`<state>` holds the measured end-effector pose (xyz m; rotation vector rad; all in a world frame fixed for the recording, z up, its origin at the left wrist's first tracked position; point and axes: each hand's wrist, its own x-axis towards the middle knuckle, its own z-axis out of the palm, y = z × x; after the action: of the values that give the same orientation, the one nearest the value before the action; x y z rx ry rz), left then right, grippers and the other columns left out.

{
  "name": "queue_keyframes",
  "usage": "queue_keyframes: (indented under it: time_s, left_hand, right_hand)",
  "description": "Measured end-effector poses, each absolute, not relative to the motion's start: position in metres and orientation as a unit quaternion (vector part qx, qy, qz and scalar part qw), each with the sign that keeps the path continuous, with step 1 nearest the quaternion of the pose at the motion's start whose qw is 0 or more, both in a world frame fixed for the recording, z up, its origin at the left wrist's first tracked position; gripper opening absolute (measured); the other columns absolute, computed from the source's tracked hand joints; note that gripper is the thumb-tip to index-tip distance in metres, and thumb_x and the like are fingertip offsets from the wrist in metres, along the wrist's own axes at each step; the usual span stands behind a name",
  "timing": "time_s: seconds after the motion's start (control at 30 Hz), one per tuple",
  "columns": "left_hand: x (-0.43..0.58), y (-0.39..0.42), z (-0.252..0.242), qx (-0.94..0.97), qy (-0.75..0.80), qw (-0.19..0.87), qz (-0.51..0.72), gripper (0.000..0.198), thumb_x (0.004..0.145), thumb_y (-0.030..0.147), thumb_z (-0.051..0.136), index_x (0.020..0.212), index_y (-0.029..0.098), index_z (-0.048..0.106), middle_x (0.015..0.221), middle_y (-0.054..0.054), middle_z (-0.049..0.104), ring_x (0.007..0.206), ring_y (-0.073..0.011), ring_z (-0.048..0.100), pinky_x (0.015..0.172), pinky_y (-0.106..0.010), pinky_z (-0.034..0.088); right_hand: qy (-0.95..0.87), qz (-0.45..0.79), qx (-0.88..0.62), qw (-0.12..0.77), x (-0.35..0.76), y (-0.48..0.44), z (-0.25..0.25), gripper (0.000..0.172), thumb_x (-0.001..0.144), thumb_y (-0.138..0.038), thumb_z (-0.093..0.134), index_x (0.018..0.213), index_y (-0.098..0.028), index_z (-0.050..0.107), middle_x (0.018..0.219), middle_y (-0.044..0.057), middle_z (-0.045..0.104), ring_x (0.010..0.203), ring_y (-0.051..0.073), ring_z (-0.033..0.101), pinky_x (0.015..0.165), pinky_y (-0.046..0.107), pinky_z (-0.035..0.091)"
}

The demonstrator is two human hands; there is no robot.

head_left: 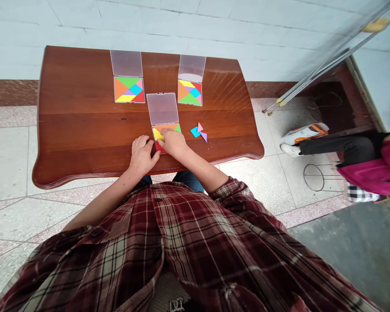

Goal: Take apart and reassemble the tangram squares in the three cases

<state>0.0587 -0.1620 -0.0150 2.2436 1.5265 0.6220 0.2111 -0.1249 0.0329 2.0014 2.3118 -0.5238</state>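
An open tangram box (163, 108) with a clear hinged lid lies near the table's front edge. Orange, yellow, green and red pieces show in its tray, partly covered by my right hand (173, 142). That hand reaches over the tray, its fingertips apart and touching the pieces by the yellow piece (157, 134). My left hand (142, 155) rests on the table at the tray's left side, fingers spread and holding nothing. To the right of the box lie a blue square (194, 132), a pink triangle (199, 126) and a purple triangle (203, 136), close together.
Two more open tangram boxes, a left one (129, 90) and a right one (190, 92), stand farther back with coloured pieces filling their trays. The brown wooden table (81, 121) is near a white wall. Crutches (307, 82) lean at the right, near a seated person (370, 162).
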Motion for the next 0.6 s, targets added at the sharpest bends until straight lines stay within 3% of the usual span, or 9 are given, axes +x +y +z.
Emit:
queue_keyframes:
  time_s: [0.6]
  left_hand:
    - [0.060,-0.162,-0.016,0.794,0.540,0.171,0.220,0.038,0.085,0.037,0.054,0.113,0.013,0.064,0.134,-0.018,0.056,0.132,-0.0378,0.047,0.116,-0.056,0.034]
  right_hand:
    - [0.745,-0.161,0.644,0.069,0.206,-0.115,0.038,0.032,0.095,-0.020,0.054,0.124,-0.008,0.059,0.122,0.021,0.068,0.111,0.027,0.068,0.090,0.035,0.054]
